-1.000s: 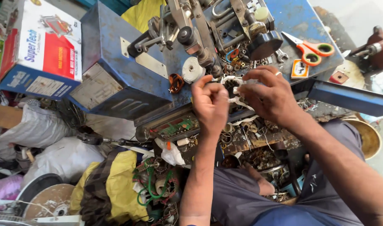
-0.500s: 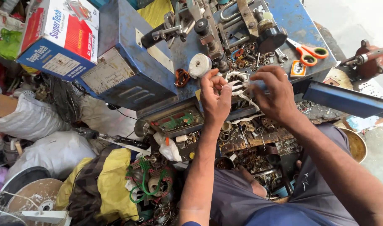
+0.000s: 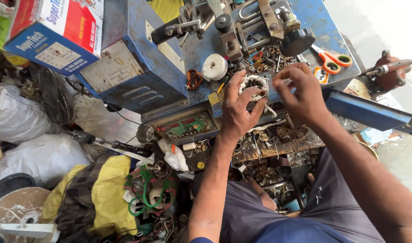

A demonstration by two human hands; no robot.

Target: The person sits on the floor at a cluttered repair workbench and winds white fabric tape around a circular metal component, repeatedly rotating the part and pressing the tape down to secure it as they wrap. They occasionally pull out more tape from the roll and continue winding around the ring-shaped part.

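Closer now, both hands work over cluttered blue machine (image 3: 170, 76)

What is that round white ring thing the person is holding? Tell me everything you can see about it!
The round ring looks like a small motor part: a dark toothed core with whitish wrapping around its rim. It sits at the front edge of the blue machine, tilted toward the camera. The left hand cups it from below, fingers curled around its sides. The right hand pinches something tiny just beside it; what exactly is too small to tell.
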